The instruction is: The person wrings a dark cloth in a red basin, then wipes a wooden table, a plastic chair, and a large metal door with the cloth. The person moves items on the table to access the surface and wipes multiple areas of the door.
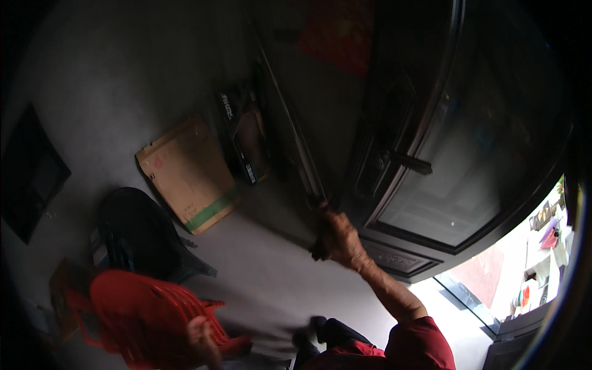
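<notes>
My right hand point(343, 239) is stretched forward at the middle of the view, its fingers wrapped round the near end of a long, slim, dark thing point(295, 132). It slants up to the far left and thins toward its far end. The dim light hides its exact kind; a dark end sticks out below my fist. My left hand point(201, 333) is low at the left, in front of a red plastic chair point(145, 314). Motion smears its fingers, and I cannot see whether it touches the chair.
A dark door point(401, 253) with glass panels and a lever handle point(410, 163) stands at the right, with a bright doorway beyond. Against the wall lean a flat cardboard box point(188, 172) and a black box point(240, 135). A dark plastic chair point(139, 228) stands behind the red one.
</notes>
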### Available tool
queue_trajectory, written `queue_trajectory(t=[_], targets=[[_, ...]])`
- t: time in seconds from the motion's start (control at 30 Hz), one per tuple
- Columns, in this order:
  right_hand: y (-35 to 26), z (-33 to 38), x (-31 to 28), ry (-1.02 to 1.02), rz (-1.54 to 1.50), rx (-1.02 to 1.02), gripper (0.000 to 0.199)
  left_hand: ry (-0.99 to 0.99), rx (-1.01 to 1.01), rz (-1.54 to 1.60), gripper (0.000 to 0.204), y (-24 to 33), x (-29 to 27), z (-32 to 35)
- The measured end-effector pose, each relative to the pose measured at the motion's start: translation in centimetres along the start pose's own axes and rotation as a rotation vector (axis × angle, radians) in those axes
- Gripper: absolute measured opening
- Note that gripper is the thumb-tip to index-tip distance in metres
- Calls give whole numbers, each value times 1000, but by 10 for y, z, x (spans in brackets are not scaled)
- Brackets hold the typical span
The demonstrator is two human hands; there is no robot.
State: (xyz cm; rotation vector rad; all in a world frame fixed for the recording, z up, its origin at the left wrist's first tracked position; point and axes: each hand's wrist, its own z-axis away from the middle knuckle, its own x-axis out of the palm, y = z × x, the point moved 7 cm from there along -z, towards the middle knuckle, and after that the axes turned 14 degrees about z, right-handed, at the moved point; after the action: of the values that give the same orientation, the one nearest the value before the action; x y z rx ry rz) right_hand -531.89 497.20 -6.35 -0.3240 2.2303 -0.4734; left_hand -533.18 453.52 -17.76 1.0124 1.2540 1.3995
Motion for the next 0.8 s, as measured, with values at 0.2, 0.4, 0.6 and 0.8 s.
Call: queue_trajectory(t=[0.2,0.4,0.6,0.8], targets=[[-47,-17,78,-353,-157,-203,59,-760,-863,1053,60,-17,257,5],[-11,-46,146,-411,-132,-370,58,-869,-601,1433,36,9,353,-68],[-2,-111,201,-463,44,-419,43,-635,-601,1379,42,-18,364,-162],[64,-223,287,-396,-141,-343,50,-600,-956,1304,35,-59,364,-269]])
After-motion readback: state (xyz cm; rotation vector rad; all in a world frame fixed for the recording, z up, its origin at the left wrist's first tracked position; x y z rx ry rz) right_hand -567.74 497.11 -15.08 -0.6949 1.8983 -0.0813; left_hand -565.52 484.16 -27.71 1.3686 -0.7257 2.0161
